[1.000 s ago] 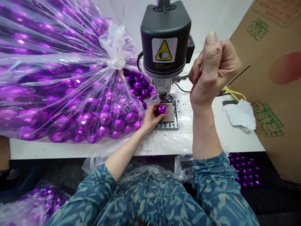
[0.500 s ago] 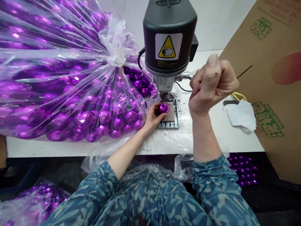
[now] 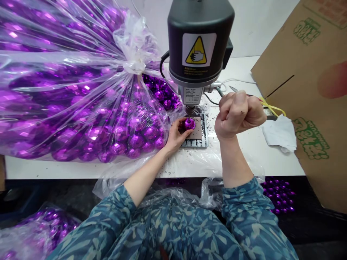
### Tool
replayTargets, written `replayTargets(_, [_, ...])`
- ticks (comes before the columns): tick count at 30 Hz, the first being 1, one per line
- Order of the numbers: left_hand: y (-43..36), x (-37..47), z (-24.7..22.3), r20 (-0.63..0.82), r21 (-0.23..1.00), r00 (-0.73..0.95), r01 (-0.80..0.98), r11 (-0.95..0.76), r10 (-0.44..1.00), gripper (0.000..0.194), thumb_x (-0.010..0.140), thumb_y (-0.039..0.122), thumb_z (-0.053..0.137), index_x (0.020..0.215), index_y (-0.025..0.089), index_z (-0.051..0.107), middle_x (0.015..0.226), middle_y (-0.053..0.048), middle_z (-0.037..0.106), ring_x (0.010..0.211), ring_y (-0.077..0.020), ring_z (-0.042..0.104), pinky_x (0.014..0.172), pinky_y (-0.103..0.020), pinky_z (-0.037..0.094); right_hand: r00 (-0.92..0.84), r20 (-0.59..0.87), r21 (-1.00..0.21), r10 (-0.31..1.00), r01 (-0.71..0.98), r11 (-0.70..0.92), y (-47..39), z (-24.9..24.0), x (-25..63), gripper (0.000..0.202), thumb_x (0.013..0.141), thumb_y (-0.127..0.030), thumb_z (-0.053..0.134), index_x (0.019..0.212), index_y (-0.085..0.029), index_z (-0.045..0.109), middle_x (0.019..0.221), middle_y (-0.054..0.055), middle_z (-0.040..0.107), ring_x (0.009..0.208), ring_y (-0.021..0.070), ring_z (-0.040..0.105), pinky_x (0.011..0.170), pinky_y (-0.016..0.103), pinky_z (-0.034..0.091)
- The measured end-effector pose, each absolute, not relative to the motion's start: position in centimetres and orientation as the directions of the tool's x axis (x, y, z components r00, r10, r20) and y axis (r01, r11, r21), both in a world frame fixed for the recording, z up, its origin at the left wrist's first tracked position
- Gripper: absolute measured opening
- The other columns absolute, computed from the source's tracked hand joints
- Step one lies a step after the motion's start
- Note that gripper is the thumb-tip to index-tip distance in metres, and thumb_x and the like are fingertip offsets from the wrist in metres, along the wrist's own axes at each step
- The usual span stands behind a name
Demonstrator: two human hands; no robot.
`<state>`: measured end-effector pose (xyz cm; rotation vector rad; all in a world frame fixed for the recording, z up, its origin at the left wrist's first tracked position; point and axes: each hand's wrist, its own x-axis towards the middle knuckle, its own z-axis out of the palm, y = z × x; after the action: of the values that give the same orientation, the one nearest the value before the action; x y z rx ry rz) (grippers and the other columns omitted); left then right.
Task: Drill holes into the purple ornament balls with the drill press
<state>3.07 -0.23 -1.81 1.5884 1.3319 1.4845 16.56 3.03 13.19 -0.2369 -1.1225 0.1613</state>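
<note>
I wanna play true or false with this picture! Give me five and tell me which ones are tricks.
1. The left hand holds a shiny purple ball. True.
2. The right hand is spread flat and open. False: it is curled into a fist.
3. The black machine has a sticker with a yellow triangle. True.
4. The big see-through bag is full of green balls. False: the bagged balls are purple.
5. The cardboard has green printing on it. True.
</note>
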Motion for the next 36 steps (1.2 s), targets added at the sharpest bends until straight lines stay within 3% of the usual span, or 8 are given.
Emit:
replayTargets(9, [-0.1,3.3,-1.8,0.356,0.911,-0.116,0.262,-0.317,0.927,0.056,0.078,0.045,0.085,0.123,0.022,0.061,0.107,-0.007,0.070,0.090,-0.0199,0.068,0.082,-0.036,0.057,0.422,0.880,-0.240,0.217,0.002,0.971,3.2,13.2,16.8,0.057,0.091,-0.025,0.060,0.058,-0.018,0.015,0.041,-0.008,0.019,0.033,0.0028,0.023,0.037,0.024,0.016])
replayTargets(13, [-1.0,3.5,-0.5,0.361,0.904,-0.149,0.299,-0.306,0.920,0.052,0.079,0.042,0.083,0.119,0.020,0.057,0.107,-0.007,0.069,0.092,-0.0198,0.067,0.081,-0.036,0.056,0.397,0.806,-0.492,0.439,0.038,0.870,3.7,17.9,16.3,0.060,0.092,-0.055,0.058,0.057,-0.022,0.021,0.042,-0.008,0.027,0.034,0.0031,0.027,0.037,0.026,0.018])
replayTargets(15, [-2.6,3.3,0.8,0.381,0.880,-0.125,0.353,-0.317,0.916,0.047,0.080,0.041,0.080,0.115,0.020,0.056,0.106,-0.007,0.067,0.092,-0.0191,0.066,0.079,-0.034,0.056,0.392,0.790,-0.504,0.471,-0.023,0.864,4.0,19.6,16.0,0.065,0.086,-0.070,0.057,0.058,-0.024,0.019,0.041,-0.008,0.023,0.033,0.0040,0.021,0.037,0.028,0.016])
replayTargets(18, [-6.4,2.4,3.0,0.354,0.813,0.245,0.397,-0.426,0.903,0.042,0.081,0.044,0.076,0.108,0.020,0.056,0.100,-0.005,0.066,0.087,-0.0180,0.064,0.075,-0.032,0.054,0.400,0.790,-0.494,0.465,-0.034,0.869,4.4,20.3,15.8,0.067,0.080,-0.076,0.055,0.059,-0.024,0.019,0.042,-0.008,0.021,0.034,0.0056,0.020,0.039,0.030,0.017])
replayTargets(21, [-10.4,1.5,3.9,0.184,0.675,0.730,0.393,-0.625,0.658,0.041,0.080,0.048,0.077,0.102,0.019,0.059,0.091,-0.004,0.066,0.085,-0.0206,0.062,0.075,-0.033,0.052,0.407,0.800,-0.472,0.441,-0.027,0.881,4.3,19.9,15.8,0.065,0.078,-0.075,0.056,0.058,-0.023,0.023,0.043,-0.007,0.025,0.035,0.0059,0.022,0.042,0.030,0.019])
replayTargets(25, [-13.0,0.8,3.7,0.090,0.464,0.889,0.362,-0.808,0.449,0.043,0.083,0.056,0.073,0.099,0.018,0.061,0.090,-0.007,0.065,0.087,-0.0241,0.061,0.079,-0.037,0.051,0.424,0.786,-0.452,0.449,-0.101,0.886,4.3,19.7,15.8,0.064,0.075,-0.075,0.060,0.057,-0.024,0.026,0.042,-0.008,0.025,0.033,0.0055,0.021,0.040,0.030,0.014])
replayTargets(30, [-7.9,-0.2,5.8,0.340,0.460,0.653,0.512,-0.725,0.677,0.017,0.102,0.019,0.045,0.111,0.018,0.060,0.103,-0.010,0.068,0.102,-0.0222,0.061,0.091,-0.040,0.053,0.411,0.791,-0.462,0.453,-0.084,0.883,4.4,19.6,15.9,0.062,0.082,-0.067,0.062,0.058,-0.023,0.025,0.042,-0.009,0.026,0.033,0.0053,0.022,0.039,0.030,0.014])
replayTargets(36, [6.7,-2.1,6.2,0.288,0.435,0.096,0.873,-0.220,0.953,0.031,0.079,-0.002,0.050,0.100,0.014,0.066,0.108,-0.016,0.066,0.106,-0.0318,0.063,0.100,-0.049,0.050,0.417,0.781,-0.496,0.465,-0.040,0.868,4.2,19.4,15.9,0.063,0.079,-0.074,0.054,0.060,-0.023,0.023,0.041,-0.009,0.027,0.034,0.0039,0.024,0.039,0.027,0.017])
